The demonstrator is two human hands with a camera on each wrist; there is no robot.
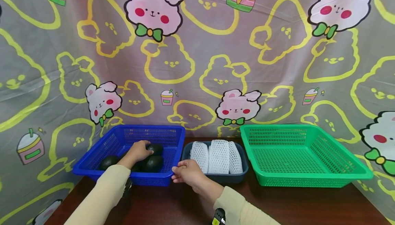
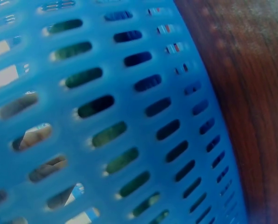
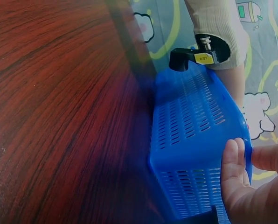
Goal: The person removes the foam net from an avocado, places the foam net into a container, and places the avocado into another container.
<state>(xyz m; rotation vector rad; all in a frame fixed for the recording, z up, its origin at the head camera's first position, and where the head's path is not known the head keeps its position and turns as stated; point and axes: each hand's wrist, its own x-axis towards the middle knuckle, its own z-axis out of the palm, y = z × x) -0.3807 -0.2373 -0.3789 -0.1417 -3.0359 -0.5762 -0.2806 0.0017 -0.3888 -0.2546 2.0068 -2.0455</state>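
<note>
Inside the blue basket (image 1: 148, 179) at the left, my left hand (image 1: 138, 151) holds a dark green avocado (image 1: 156, 148) with thumb and fingers. A second avocado (image 1: 153, 164) lies just in front of it, and another avocado (image 1: 108, 162) is farther left, partly behind the forearm. My right hand (image 1: 189, 173) pinches the basket's rim at the front right corner. In the right wrist view its thumb and fingers (image 3: 231, 163) lie on either side of that rim. The left wrist view is filled by the slotted basket wall (image 2: 129, 105), with the hand hidden.
A dark bin (image 1: 228, 178) right of the blue basket holds several white foam net sleeves (image 1: 219, 156). At the right stands a green basket (image 1: 311, 181). All sit on a dark brown wooden table (image 1: 277, 201), before a patterned cloth (image 1: 197, 67).
</note>
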